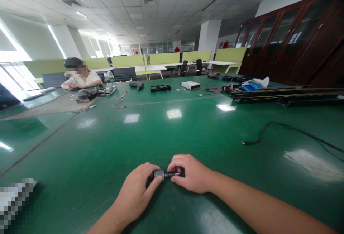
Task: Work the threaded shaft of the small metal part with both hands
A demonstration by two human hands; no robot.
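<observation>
Low over the green table, between my two hands, is a small metal part with a thick grey cylindrical end and a thinner dark, ridged shaft that points right. My left hand pinches the grey end between thumb and fingers. At the other end, my right hand curls its thumb and fingers round the shaft's tip, so the very end is partly hidden. The part lies roughly level, close to the tabletop.
The green table has a black cable on the right. Farther back are a power drill, a black frame, a silver box and long black rails. Another person sits at far left.
</observation>
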